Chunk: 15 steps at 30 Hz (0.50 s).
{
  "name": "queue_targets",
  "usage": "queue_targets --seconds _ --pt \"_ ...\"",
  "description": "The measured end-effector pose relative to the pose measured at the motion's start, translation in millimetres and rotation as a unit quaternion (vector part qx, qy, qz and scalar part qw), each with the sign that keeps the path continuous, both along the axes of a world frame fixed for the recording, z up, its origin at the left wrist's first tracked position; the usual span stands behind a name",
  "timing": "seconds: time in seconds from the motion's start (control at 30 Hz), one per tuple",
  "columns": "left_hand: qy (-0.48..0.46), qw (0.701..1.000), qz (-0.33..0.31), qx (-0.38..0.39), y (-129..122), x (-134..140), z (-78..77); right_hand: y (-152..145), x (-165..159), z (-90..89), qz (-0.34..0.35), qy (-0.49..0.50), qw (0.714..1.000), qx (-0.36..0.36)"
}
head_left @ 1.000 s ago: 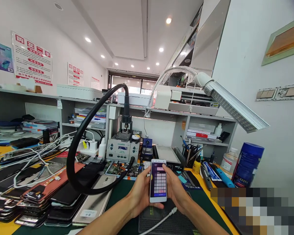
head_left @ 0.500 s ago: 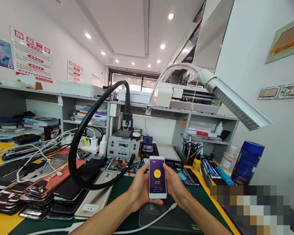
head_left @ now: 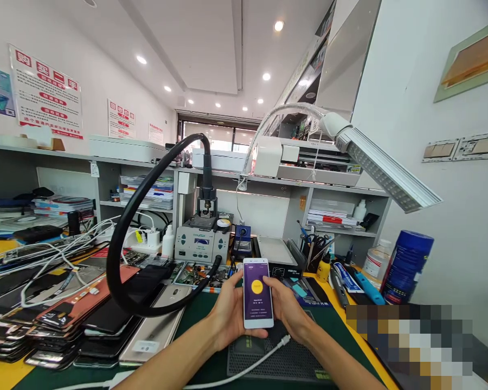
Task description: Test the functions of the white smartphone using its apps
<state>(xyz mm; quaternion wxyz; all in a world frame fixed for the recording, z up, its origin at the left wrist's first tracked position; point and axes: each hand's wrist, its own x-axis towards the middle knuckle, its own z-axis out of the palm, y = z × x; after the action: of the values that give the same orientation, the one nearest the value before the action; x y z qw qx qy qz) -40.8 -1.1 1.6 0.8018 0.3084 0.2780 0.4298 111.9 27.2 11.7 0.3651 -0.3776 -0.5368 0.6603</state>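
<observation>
Over the black pad's (head_left: 276, 365) far part, the white phone (head_left: 257, 314) points its top away from the person, long axis fore-and-aft, screen facing back. The left hand (head_left: 228, 317) and right hand (head_left: 288, 306) curl closed around it. A yellow circle (head_left: 257, 287) replaces the earlier grid.

The white phone (head_left: 258, 295) glows purple — held portrait-wise.

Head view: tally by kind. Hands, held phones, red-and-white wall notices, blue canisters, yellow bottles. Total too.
Hands: 2, left hand and right hand
Held phone: 1
Red-and-white wall notices: 3
Blue canister: 1
Yellow bottle: 1
Total: 8
</observation>
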Motion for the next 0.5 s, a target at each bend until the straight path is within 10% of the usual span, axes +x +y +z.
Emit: queue_targets --seconds 0.5 --pt "-0.010 1.000 -0.012 0.000 0.5 0.1 -0.8 3.2 1.4 -5.4 -0.002 0.001 1.000 0.008"
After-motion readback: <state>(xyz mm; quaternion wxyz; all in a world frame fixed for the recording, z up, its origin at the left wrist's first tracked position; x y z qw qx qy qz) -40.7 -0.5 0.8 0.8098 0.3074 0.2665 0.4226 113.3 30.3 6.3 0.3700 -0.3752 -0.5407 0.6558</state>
